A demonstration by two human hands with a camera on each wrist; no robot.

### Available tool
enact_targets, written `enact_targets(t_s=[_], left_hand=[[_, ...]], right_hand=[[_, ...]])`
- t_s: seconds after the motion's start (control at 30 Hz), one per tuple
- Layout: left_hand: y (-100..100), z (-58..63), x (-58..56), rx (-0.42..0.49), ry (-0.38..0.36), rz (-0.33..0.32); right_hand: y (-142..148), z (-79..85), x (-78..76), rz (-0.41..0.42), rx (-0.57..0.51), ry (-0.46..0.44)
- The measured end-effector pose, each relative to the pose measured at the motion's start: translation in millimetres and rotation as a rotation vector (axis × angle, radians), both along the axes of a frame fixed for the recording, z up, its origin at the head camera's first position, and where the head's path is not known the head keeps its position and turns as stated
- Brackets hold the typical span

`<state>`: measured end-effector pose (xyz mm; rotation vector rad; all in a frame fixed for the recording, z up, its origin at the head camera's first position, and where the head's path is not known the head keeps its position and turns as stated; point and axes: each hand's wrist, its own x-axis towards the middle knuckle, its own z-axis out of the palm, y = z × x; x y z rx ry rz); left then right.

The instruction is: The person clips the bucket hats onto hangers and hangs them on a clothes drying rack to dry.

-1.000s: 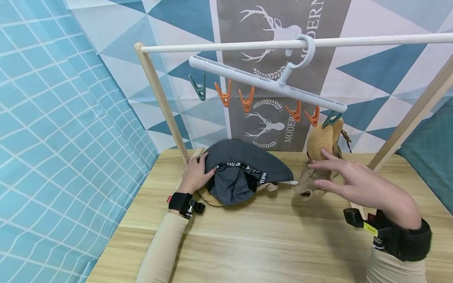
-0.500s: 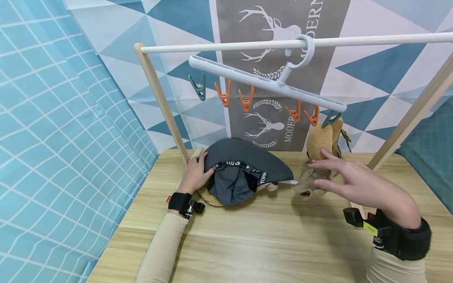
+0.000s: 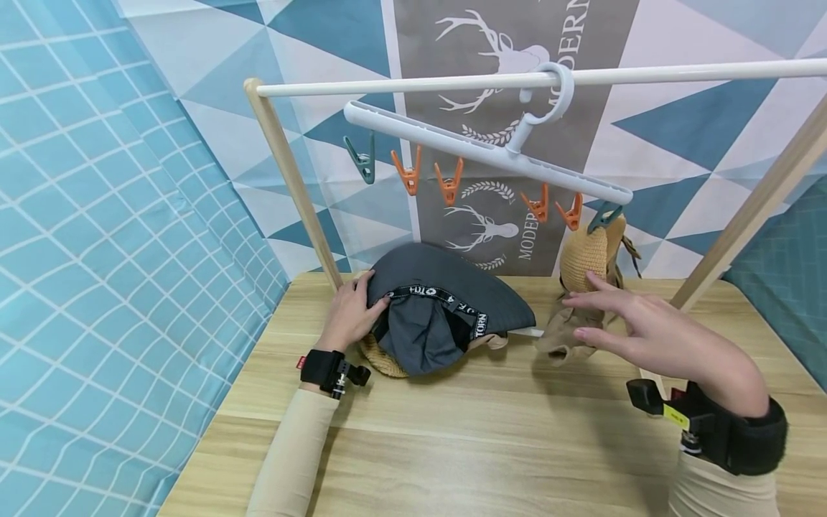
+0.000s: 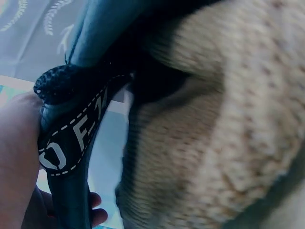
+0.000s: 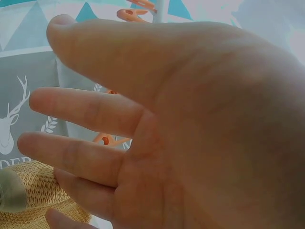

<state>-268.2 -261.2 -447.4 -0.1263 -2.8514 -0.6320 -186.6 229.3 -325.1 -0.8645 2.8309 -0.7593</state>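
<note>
My left hand (image 3: 345,316) pinches the left edge of a dark grey cap (image 3: 446,283), which lies underside toward me with its lettered inner band showing. In the left wrist view, fingertips show past the far side of the cap's edge (image 4: 71,143). Beneath the cap lies a tan woven hat (image 4: 228,124), mostly covered in the head view. My right hand (image 3: 652,334) has its fingers spread beside a straw hat (image 3: 578,262) hanging from a teal clip (image 3: 604,217). Beige cloth (image 3: 562,337) droops below that hat.
A pale blue hanger (image 3: 491,153) hangs tilted from a white rod (image 3: 400,85) with wooden posts. Several orange clips (image 3: 449,181) and a teal clip (image 3: 363,159) dangle from it. Patterned cloth (image 3: 336,43) backs the wooden table (image 3: 452,445).
My left hand has shifted slightly left and up, raising the cap's left edge and brim a little. The right hand stays in place.
</note>
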Motion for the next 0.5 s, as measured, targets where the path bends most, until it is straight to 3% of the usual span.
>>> enact_targets(t_s=[0.5], left_hand=[[-1.3, 28.7, 9.4, 0.062, 0.029, 0.044]], right_hand=[[0.0, 0.8, 0.9, -0.001, 0.007, 0.001]])
